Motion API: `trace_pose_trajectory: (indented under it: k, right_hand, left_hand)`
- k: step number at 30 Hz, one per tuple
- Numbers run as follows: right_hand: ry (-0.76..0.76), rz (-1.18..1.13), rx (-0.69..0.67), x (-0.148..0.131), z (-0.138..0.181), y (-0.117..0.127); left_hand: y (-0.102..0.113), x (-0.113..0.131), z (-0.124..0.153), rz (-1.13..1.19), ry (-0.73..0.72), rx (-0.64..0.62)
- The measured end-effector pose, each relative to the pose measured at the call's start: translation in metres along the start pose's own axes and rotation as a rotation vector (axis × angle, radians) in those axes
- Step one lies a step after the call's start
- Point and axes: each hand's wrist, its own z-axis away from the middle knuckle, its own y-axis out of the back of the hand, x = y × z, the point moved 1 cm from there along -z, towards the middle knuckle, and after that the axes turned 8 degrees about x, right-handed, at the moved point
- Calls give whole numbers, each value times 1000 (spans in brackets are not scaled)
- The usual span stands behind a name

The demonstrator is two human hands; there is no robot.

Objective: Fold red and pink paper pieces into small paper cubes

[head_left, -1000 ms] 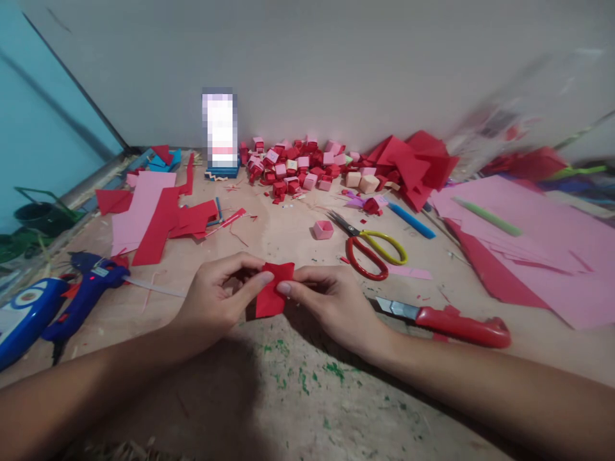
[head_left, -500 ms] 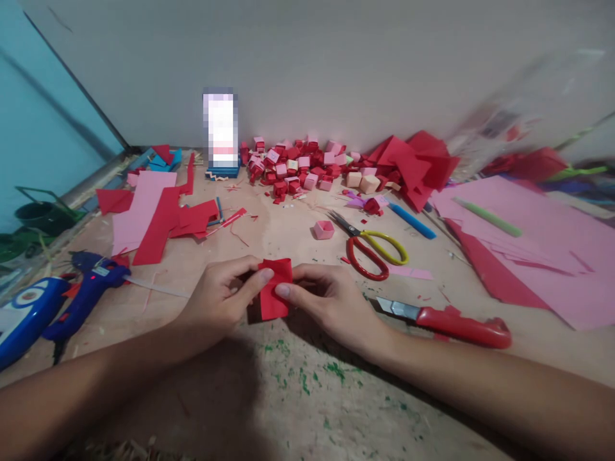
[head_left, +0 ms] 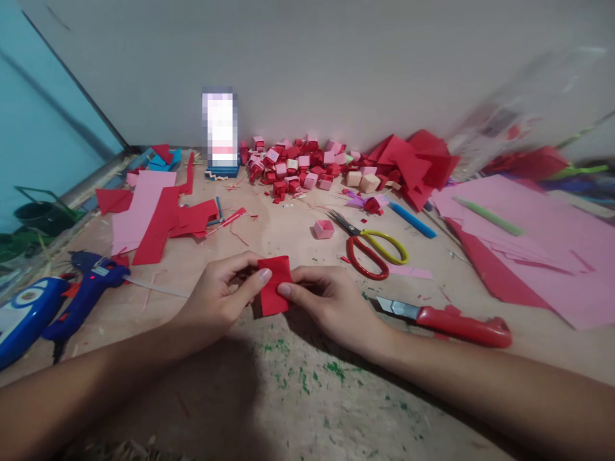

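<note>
A small piece of red paper (head_left: 273, 285) stands upright between both hands, just above the wooden table (head_left: 288, 384). My left hand (head_left: 218, 301) pinches its left edge with thumb and fingers. My right hand (head_left: 327, 301) pinches its right edge, thumb pressed on the front. A small pink paper box (head_left: 323, 228) sits on the table a little beyond the hands.
Red-and-yellow scissors (head_left: 372, 246) and a red utility knife (head_left: 451, 320) lie right of the hands. A blue glue gun (head_left: 89, 288) lies at the left. A heap of small red and pink paper boxes (head_left: 302, 166) sits by the wall. Pink and red sheets (head_left: 528, 243) cover the right side.
The red paper went from a tilted, open shape to a narrower, squarer upright piece. Both hands stayed in place with small finger movements.
</note>
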Motion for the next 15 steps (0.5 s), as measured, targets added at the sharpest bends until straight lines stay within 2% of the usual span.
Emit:
trace_pose_trajectory:
  k: [5, 15]
  right_hand:
    - [-29, -35, -2, -1, 1, 0]
    - [50, -43, -31, -2, -1, 2]
  left_hand:
    - [0, -2, -3, -52, 11, -49]
    - [-2, 1, -5, 27, 22, -102]
